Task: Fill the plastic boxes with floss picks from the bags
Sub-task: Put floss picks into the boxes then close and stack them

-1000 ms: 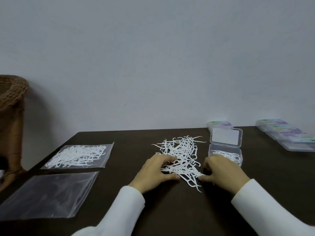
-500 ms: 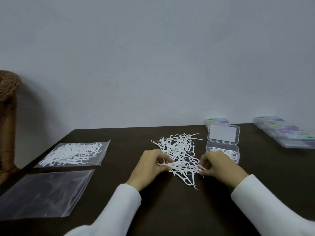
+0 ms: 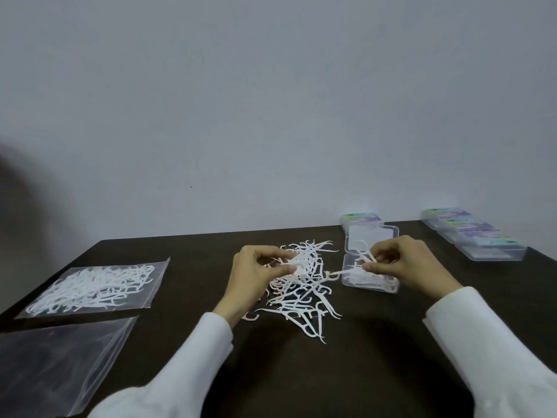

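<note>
Fingers (image 3: 380,264) of both hands pinching floss picks (image 3: 366,254), loose pile (image 3: 301,285) between, open box (image 3: 370,277) under right hand (image 3: 407,267), bags left.

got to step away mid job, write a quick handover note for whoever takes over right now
Left hand: fingers pinch floss picks above the loose pile.
Right hand: fingers pinch picks over the open box.
Things: the open box sits right of the pile, lid up, partly filled. Full bag and empty bag lie far left. Closed boxes are stacked far right, one more behind the open box.
Done: one bag emptied onto the table.
Left: box the pile, then the full bag.
</note>
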